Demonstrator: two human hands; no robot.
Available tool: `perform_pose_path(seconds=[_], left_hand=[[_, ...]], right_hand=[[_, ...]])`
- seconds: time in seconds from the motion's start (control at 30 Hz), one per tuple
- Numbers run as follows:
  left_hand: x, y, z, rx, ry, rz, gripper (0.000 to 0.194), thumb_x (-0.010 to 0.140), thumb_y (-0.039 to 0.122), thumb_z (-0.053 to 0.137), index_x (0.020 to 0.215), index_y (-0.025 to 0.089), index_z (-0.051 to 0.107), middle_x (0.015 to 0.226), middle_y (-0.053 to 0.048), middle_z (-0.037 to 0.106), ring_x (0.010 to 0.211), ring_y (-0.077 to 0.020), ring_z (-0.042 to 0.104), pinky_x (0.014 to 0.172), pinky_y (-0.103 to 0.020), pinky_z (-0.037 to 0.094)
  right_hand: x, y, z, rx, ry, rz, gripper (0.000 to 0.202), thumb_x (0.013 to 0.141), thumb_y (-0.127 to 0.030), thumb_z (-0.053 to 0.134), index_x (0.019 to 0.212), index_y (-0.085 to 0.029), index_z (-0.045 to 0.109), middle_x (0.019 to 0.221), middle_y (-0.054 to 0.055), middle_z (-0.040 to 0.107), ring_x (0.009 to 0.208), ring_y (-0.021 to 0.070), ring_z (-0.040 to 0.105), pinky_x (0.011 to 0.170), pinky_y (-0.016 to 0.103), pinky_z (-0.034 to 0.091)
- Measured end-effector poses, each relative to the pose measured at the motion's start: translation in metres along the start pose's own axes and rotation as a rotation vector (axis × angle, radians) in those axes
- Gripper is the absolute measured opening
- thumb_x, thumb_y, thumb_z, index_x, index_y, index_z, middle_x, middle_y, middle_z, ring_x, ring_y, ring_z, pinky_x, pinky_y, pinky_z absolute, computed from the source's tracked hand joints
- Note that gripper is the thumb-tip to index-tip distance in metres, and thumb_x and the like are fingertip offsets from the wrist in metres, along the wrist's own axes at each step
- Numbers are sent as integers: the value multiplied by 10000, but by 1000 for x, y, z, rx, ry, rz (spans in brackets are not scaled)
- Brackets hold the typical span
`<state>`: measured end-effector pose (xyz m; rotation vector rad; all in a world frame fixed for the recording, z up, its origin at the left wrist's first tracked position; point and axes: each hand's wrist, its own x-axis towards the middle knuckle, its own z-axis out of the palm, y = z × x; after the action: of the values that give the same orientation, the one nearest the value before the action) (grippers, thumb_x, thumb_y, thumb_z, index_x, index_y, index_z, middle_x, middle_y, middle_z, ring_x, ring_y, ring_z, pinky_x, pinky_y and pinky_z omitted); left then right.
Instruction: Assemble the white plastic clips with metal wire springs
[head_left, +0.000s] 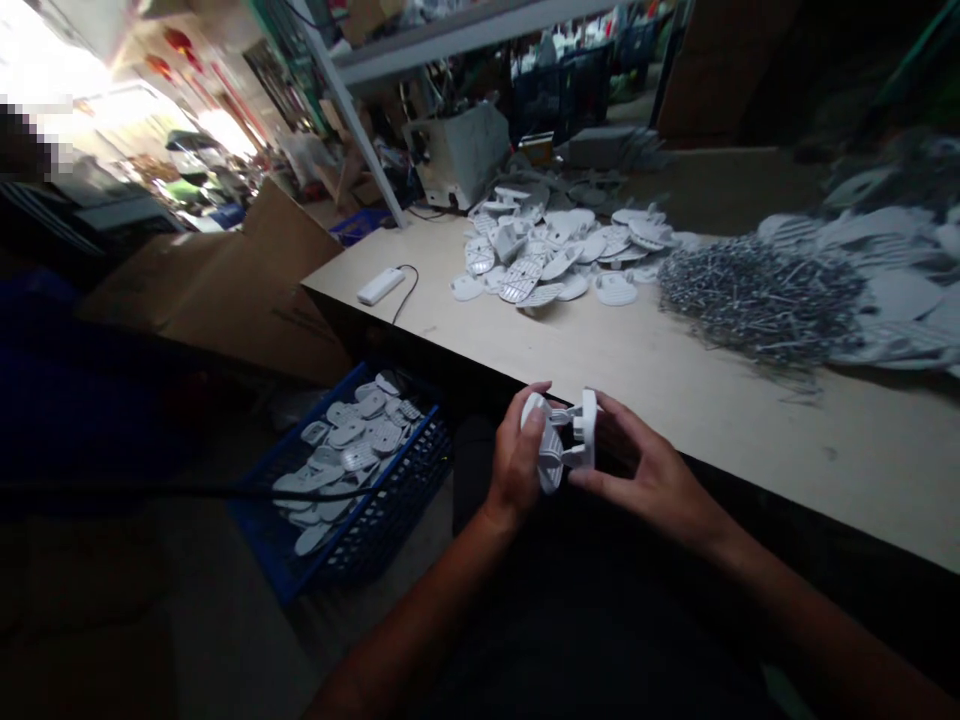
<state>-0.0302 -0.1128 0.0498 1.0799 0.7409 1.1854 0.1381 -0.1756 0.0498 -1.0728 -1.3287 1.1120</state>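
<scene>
My left hand is wrapped round a white oval plastic piece, thumb on its face. A second white plastic piece is held between the thumb and fingers of my right hand. The two pieces face each other, and prongs bridge the space between them. Both hands are just off the front edge of the table, above my lap. On the table beyond them lies a pile of similar white pieces, with a heap of thin metal pins to its right.
A blue crate of white pieces stands at lower left. Behind it is a cardboard box. A white power bank with a cable lies near the table's left corner. More white parts are at right. Part of a person shows at far left.
</scene>
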Motion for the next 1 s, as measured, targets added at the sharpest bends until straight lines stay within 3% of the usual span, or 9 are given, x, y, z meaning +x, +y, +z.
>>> perform_pose_path(seconds=[0.2,0.43,0.63,0.8,1.0], left_hand=[[10,-4,31,-185,50,-120,482,993,584,599,1219,177,723,1052,-91,779,904,-227,736,810,-331,569],[32,-6,51,-235,15,-110,412,992,548,580,1158,193,705,1068,-90,776,963,-247,741,886,-379,574],[49,-5,52,-239,-5,-73,393,1007,522,539,1158,193,691,1089,-104,763,970,-255,728,869,-384,575],[59,-5,48,-284,44,-82,369,1009,508,523,1133,199,681,1048,-96,761,949,-250,726,850,-381,577],[62,-5,41,-272,79,-74,359,1018,500,509,1135,209,682,1070,-98,750,963,-257,717,852,-388,584]], right_hand=[[-13,14,-3,-292,159,-108,984,880,-412,899,1693,-327,350,1635,120,508,1485,386,503,1242,661,414],[-5,4,-28,-396,151,-127,1001,905,-424,874,1717,-323,298,1646,128,493,1484,403,501,1239,673,415],[11,-3,-37,-377,134,-141,969,922,-400,864,1714,-340,309,1602,106,548,1428,396,565,1208,646,476],[24,3,-34,-295,112,-103,978,914,-387,875,1715,-331,315,1625,102,520,1446,396,546,1226,645,458],[34,4,-29,-366,88,-105,977,916,-364,863,1720,-328,311,1631,96,515,1439,398,553,1223,642,465]])
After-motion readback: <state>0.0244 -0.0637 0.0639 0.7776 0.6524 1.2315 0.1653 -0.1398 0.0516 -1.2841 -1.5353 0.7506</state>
